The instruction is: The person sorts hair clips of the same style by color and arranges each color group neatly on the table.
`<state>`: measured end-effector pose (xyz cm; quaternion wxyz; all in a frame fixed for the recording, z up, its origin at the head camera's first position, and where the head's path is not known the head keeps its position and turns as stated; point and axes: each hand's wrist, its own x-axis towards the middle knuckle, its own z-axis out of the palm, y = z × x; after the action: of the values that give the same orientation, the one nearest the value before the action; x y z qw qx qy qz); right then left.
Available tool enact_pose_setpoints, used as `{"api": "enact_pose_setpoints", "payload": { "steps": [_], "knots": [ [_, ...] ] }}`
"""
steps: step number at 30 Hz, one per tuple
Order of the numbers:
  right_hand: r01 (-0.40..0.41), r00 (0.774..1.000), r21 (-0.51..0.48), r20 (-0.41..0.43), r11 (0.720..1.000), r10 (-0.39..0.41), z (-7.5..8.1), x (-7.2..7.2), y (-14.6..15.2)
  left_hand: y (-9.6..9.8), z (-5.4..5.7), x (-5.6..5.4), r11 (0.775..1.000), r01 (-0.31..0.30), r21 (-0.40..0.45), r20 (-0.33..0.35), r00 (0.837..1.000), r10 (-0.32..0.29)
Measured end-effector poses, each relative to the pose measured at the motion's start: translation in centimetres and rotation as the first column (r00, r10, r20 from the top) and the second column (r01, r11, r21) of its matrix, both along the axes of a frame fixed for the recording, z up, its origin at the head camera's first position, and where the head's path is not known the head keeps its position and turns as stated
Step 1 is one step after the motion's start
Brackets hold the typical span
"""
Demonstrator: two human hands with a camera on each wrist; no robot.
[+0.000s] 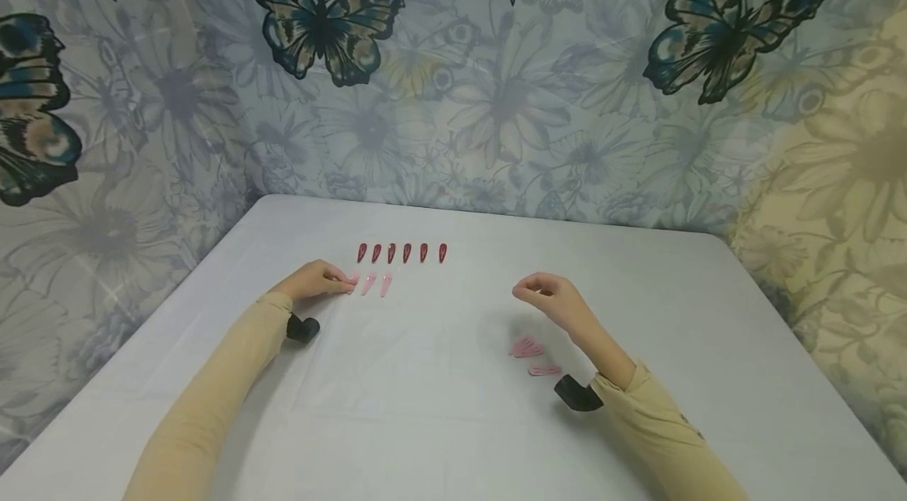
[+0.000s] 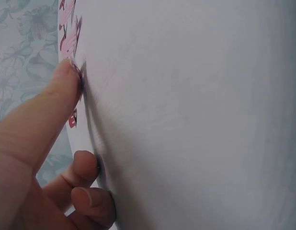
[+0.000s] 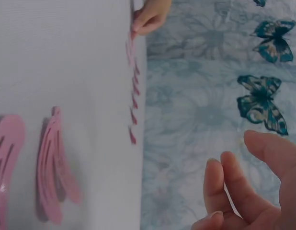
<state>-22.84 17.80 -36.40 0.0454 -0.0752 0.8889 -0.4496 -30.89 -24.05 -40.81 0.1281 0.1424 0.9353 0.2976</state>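
My left hand (image 1: 316, 280) is at the left end of a row of pink snap hair clips on the white table. Its thumb and fingertips pinch the leftmost pink hair clip (image 1: 355, 277), covering its middle. Two more pink clips (image 1: 377, 283) lie just to the right of it. Behind them runs a row of several red hair clips (image 1: 407, 253), all upright to the viewer. My right hand (image 1: 556, 298) hovers over the table's right half, fingers loosely bent and holding nothing. Below it lie a small fanned bunch of pink clips (image 3: 52, 167) and a single pink clip (image 3: 5, 163).
The white-covered table (image 1: 425, 438) reaches back to a wall (image 1: 496, 91) with a flower and butterfly print. Black wrist cameras, one on the left (image 1: 303, 328) and one on the right (image 1: 578, 393), jut inward from the beige sleeves.
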Motion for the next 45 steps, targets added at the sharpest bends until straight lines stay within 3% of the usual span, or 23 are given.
{"api": "enact_pose_setpoints", "payload": {
  "steps": [5, 13, 22, 37, 40, 45],
  "knots": [
    [0.014, 0.999, 0.032, 0.03, 0.999, -0.015, -1.3, 0.8, 1.4, -0.2, -0.2, -0.3, 1.0, -0.003, -0.007, 0.02, 1.0, 0.003],
    [0.011, 1.0, 0.13, -0.003, 0.991, -0.011, -3.8, 1.5, 2.7, -0.3, -0.5, -0.7, 1.0, -0.014, -0.009, 0.013, 1.0, 0.014],
    [-0.021, 0.999, 0.115, 0.027, 0.993, 0.018, -4.8, 1.9, 2.8, -0.1, -0.4, -0.5, 1.0, -0.013, 0.001, 0.016, 1.0, 0.013],
    [0.008, 0.996, 0.169, -0.093, 0.986, 0.008, -5.8, 1.8, 2.0, -0.3, -0.4, -0.5, 0.999, -0.042, 0.019, 0.029, 0.999, 0.042],
    [0.009, 0.998, 0.114, -0.057, 0.993, -0.002, -5.6, 1.8, 2.0, -0.2, -0.3, -0.6, 0.999, -0.032, 0.021, 0.026, 0.999, 0.031],
    [-0.019, 1.0, -0.072, 0.016, 0.997, 0.02, -5.5, 1.5, 2.1, -0.2, -0.2, -0.4, 1.0, -0.024, 0.005, 0.009, 1.0, 0.024]
  ]
}}
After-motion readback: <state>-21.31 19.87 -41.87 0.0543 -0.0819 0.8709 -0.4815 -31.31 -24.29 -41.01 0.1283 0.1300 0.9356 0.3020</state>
